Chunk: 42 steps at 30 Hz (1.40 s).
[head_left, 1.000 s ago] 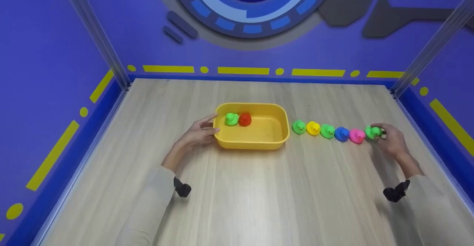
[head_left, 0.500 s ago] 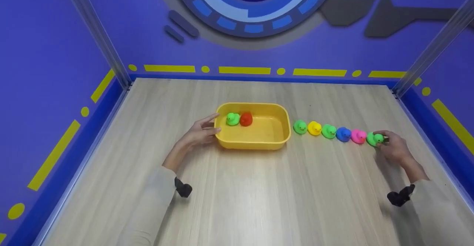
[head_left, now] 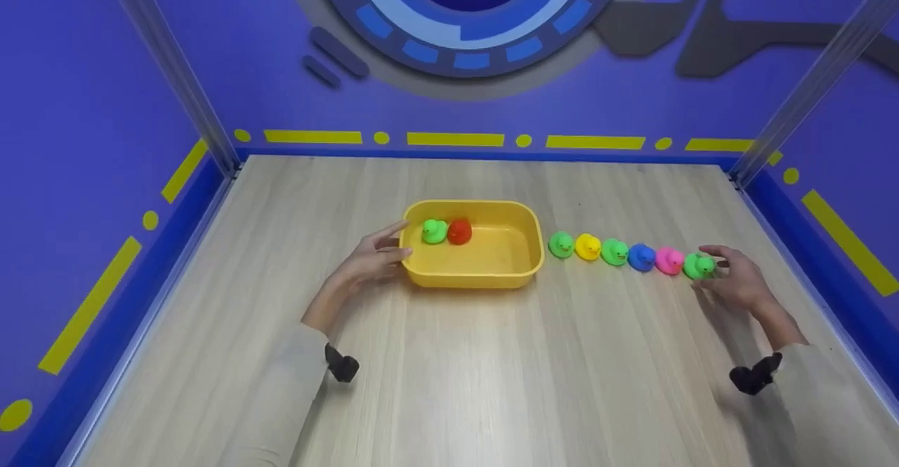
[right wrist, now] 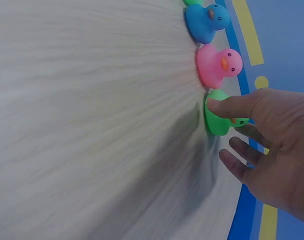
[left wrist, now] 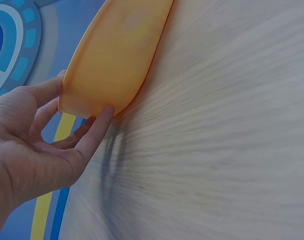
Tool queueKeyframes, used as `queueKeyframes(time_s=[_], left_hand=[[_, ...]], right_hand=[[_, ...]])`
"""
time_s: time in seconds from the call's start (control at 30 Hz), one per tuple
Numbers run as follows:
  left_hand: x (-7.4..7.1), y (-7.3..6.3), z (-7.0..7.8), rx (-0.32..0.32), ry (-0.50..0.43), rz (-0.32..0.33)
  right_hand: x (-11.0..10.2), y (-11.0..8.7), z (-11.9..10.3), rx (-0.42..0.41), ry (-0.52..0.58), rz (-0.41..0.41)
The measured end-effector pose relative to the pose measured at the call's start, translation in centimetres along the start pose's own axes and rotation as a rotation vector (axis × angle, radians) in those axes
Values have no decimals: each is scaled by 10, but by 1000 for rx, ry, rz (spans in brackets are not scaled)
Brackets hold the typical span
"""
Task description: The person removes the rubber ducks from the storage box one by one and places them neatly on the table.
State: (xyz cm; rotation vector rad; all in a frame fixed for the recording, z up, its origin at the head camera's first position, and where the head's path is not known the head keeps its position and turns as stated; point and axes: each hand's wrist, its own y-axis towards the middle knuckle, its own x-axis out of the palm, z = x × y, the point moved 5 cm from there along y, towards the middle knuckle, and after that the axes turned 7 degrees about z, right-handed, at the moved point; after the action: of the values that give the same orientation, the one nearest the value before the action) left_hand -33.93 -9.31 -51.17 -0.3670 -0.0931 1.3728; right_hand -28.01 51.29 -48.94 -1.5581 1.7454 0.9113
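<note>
My left hand touches the left end of a yellow plastic tub, thumb and forefinger extended at its rim. A green rubber duck and a red one, the red rubber duck, sit inside the tub's left half. At the right end of a row of ducks, my right hand has its thumb and fingers spread loosely around a green rubber duck standing on the table. The thumb covers part of that duck in the right wrist view. Next to it is a pink rubber duck.
From the tub's right side runs the row: a green duck, a yellow duck, another green duck and a blue duck. Blue printed panels wall the wooden table at the back and sides.
My right hand has brought the last green duck a little nearer, into line with the pink one, and its fingers have loosened around it. My left hand stays at the tub.
</note>
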Motion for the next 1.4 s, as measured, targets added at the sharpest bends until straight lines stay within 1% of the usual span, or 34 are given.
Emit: queueKeyframes(time_s=[0.17,0.23,0.37,0.43,0.5,0.63,0.7,0.8,0.9,1.03,1.13,1.23,1.4], left_hand=[[3,1,0,5,-24,-7],[2,0,-1,-1,-33,2],[0,0,-1,-10,-41,14],[0,0,-1,-15,-43,14],[1,0,-1,-24,-40,16],[2,0,-1,-29,-26,14],[2,0,1,-13,-19,8],[1,-2,3,11,-19,-2],[1,-4,3,30,-18,-10],[0,-3,3,12,-18,-2],[0,-2,3,-14,-29,5],[0,-2,2,-21,-41,8],[1,-1,1,-25,-60,8]], right_hand=[[-5,-1,-10,-54,-4,76],[-6,1,-17,-93,2,101],[-6,8,-37,-202,5,151],[-6,11,-47,-233,12,156],[-4,14,-57,-248,24,146],[3,22,-80,-241,62,125],[10,26,-94,-234,77,115],[19,33,-116,-255,98,110],[27,40,-140,-304,108,103],[37,52,-166,-340,131,70],[46,60,-180,-334,151,31],[56,66,-193,-314,166,-8],[71,73,-212,-323,205,-53]])
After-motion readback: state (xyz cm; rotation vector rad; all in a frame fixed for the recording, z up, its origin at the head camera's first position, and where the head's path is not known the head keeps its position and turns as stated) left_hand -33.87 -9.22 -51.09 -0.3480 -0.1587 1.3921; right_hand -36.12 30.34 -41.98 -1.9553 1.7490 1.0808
